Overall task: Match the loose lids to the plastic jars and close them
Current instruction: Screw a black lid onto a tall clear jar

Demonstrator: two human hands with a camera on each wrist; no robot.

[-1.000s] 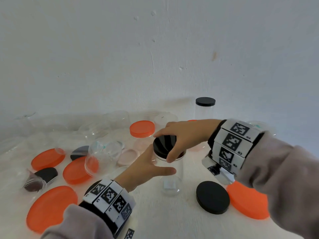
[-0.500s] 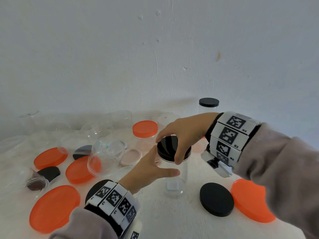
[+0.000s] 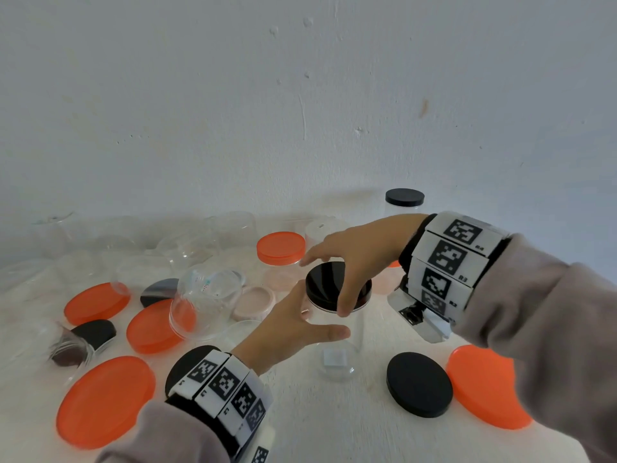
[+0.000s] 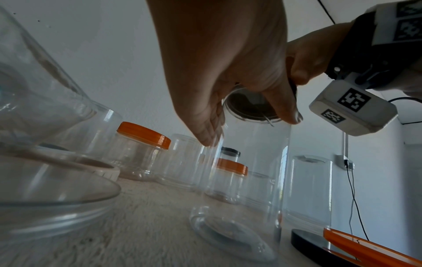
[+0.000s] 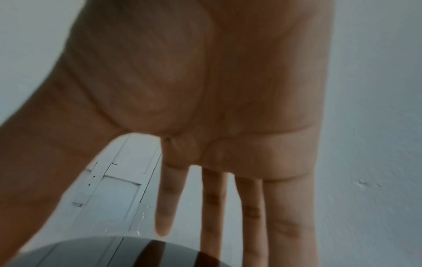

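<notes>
While the left hand [image 3: 290, 325] grips the jar [image 3: 337, 359], only wrist view shows right hand [image 5: 196, 81] fingers [image 5: 213, 198] straight.

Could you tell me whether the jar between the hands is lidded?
Lidded: a black lid sits level on the clear jar; how tight, cannot tell.

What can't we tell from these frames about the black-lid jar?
Head: right hand covers part of black lid rim; seating unknown.
Left wrist: left hand hides part of tall jar neck.
Right wrist: blurred; lid cut off by bottom edge.
Head: back-left clear jars too faint to count.
</notes>
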